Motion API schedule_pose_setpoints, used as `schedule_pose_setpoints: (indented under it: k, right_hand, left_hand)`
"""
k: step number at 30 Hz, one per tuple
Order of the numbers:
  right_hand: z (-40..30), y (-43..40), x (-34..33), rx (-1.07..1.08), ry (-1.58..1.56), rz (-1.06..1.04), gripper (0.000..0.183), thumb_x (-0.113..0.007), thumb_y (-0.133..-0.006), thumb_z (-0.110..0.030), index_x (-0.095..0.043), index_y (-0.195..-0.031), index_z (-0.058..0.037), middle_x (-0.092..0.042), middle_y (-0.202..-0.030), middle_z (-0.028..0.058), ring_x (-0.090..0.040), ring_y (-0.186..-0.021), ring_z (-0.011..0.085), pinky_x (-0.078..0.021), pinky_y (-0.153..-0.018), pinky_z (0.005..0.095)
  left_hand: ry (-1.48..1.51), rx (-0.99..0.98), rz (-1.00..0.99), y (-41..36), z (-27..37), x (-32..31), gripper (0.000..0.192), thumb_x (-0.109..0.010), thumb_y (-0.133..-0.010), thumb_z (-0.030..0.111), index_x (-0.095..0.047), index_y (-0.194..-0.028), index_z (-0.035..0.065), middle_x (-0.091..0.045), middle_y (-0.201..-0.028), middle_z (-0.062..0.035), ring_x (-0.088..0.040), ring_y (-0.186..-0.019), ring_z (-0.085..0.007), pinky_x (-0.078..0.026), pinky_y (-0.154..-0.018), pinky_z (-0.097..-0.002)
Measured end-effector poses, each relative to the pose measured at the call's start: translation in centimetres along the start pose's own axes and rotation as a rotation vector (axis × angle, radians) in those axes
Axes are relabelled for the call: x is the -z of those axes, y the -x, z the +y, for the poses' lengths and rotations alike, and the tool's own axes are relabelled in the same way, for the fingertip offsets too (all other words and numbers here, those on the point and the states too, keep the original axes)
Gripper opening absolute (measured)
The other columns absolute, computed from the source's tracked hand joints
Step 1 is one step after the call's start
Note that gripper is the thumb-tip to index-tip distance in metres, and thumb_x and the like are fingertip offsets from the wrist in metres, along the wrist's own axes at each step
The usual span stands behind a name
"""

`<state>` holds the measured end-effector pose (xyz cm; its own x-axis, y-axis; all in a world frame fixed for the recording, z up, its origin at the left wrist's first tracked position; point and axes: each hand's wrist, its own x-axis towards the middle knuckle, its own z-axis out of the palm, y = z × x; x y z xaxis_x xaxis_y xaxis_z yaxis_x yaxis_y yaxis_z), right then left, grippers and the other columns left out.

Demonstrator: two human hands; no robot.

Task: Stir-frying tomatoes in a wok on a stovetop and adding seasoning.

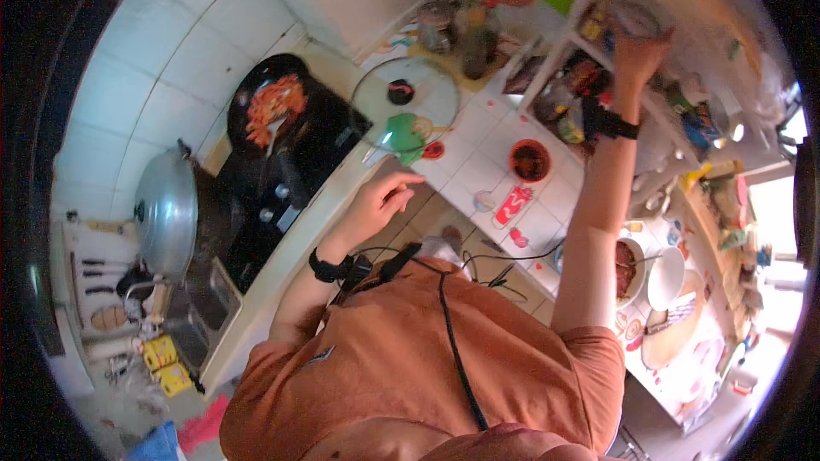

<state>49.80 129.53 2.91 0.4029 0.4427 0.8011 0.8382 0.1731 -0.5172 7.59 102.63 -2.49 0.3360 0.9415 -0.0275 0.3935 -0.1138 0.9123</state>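
Observation:
My left hand hangs in front of the stove's edge with nothing in it, its index finger extended and the others loosely curled. Up on the right, my right hand reaches into a white shelf unit. Near its fingers is a clear, rounded container or bag; blur hides whether I grip it. A black wok on the stove holds orange-red chopped food, with a spoon or spatula resting in it. The glass lid lies at the counter corner beside the stove.
A large lidded metal pot stands along the stove. On the tiled counter sits a dark red bowl. Farther right are a white bowl of meat, another white bowl and a knife on a cutting board. Black cables hang beside me.

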Motion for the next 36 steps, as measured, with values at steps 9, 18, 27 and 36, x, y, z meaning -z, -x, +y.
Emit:
schedule_pose_setpoints:
  k: [9,18,27,36]
  right_hand:
    - [3.3,2.7,-1.9,0.040,-0.142,-0.002,0.103,-0.071,-0.080,-0.047,-0.011,-0.144,0.0072,-0.036,-0.139,0.0297,-0.039,-0.127,0.0423,-0.0342,-0.106,0.0514]
    - [-8.3,11.1,6.1,-0.161,-0.196,-0.267,0.027,-0.054,-0.095,-0.021,-0.054,-0.081,0.0013,-0.051,-0.079,0.0174,-0.052,-0.071,0.0325,-0.0410,-0.062,0.0414]
    - [-11.3,22.3,6.0,-0.043,-0.370,-0.293,0.041,-0.046,-0.100,-0.029,-0.052,-0.071,0.0001,-0.052,-0.061,0.0183,-0.052,-0.056,0.0376,-0.0393,-0.053,0.0467]
    - [-14.7,30.2,2.4,-0.174,-0.434,-0.236,0.013,-0.048,-0.092,-0.013,-0.051,-0.088,-0.0018,-0.057,-0.065,0.0224,-0.059,-0.062,0.0403,-0.0444,-0.054,0.0499]
  left_hand:
    - [-0.484,-0.134,0.619,5.6,-3.4,4.6,0.016,-0.056,-0.089,0.002,-0.063,-0.104,0.0044,-0.063,-0.089,-0.0073,-0.060,-0.084,-0.0223,-0.047,-0.075,-0.0298]
    - [-1.216,0.597,0.532,10.7,-19.3,20.8,0.058,-0.060,-0.092,0.014,-0.034,-0.143,0.0044,-0.048,-0.133,-0.0220,-0.052,-0.117,-0.0374,-0.046,-0.095,-0.0454]
    - [-0.875,0.715,0.466,7.5,-23.3,25.4,0.061,-0.060,-0.090,0.010,-0.032,-0.143,-0.0009,-0.064,-0.094,-0.0099,-0.060,-0.075,-0.0141,-0.050,-0.060,-0.0332]
    - [0.491,0.601,0.703,11.8,-27.9,28.9,0.041,-0.043,-0.099,0.037,-0.058,-0.113,0.0015,-0.065,-0.093,-0.0088,-0.057,-0.070,-0.0189,-0.050,-0.063,-0.0329]
